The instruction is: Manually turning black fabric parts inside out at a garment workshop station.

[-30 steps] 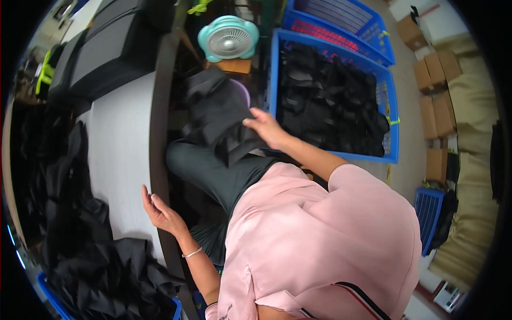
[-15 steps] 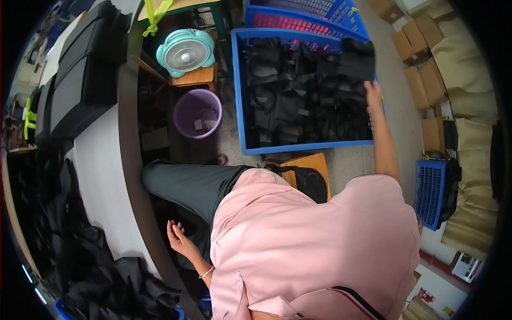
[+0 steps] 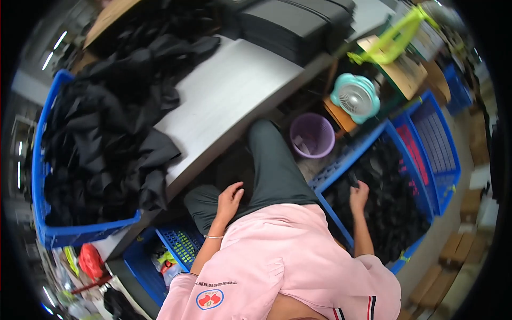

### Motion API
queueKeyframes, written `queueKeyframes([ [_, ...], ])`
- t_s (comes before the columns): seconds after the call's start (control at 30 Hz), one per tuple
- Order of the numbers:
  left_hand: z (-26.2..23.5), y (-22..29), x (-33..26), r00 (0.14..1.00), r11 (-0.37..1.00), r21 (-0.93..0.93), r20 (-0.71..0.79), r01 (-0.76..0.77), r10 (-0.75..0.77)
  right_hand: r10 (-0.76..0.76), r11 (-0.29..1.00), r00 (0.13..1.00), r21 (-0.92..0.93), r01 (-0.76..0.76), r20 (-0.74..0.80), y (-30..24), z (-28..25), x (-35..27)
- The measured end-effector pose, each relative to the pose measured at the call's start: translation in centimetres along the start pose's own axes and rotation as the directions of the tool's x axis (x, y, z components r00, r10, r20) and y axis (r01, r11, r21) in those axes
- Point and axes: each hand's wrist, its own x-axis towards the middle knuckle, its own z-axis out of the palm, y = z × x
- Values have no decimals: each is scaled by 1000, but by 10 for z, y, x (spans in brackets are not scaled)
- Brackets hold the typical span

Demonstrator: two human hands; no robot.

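Observation:
My left hand [image 3: 230, 200], with a thin bracelet at the wrist, hovers over my lap beside the table edge. Its fingers are apart and hold nothing. Over the blue crate [image 3: 337, 215] on the right, my right hand [image 3: 360, 194] has its fingers curled together. What they hold, if anything, cannot be made out against the dark contents. Black fabric pieces [image 3: 384, 197] fill this crate in a loose heap. On the left, a pile of black cloth [image 3: 106, 138] spills from a second blue crate [image 3: 88, 233] onto the white table [image 3: 229, 90].
A purple bin [image 3: 314, 146] and a turquoise fan [image 3: 356, 98] on a wooden stool stand past my knees. Black stacked sheets [image 3: 293, 26] lie at the table's far end. Another blue basket [image 3: 184, 248] sits below the table. Cardboard boxes [image 3: 458, 250] line the right side.
My view has swung left toward the table and its cloth pile. My right hand has come back from the crate's far right edge to over its near side, away from the black piece there.

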Motion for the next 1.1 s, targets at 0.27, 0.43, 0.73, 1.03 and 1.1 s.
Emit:
queueKeyframes([
  [0.27,-20,-20,-11,988,988,-101,-94,117,-127,-726,645,686,392,656,47,-383,44,70],
  [0.43,-31,-23,-1,975,976,-164,-149,142,-167,-863,484,496,425,765,91,-510,107,120],
  [0.73,-58,2,19,988,963,-248,-85,107,-132,-949,311,315,-167,936,-1,-629,257,249],
  [1.03,-69,54,38,969,935,-339,-247,-103,17,-941,163,218,218,962,-259,-619,145,140],
  [1.1,-79,86,49,937,956,-258,-347,-138,41,-918,97,178,236,967,-353,-594,126,114],
])
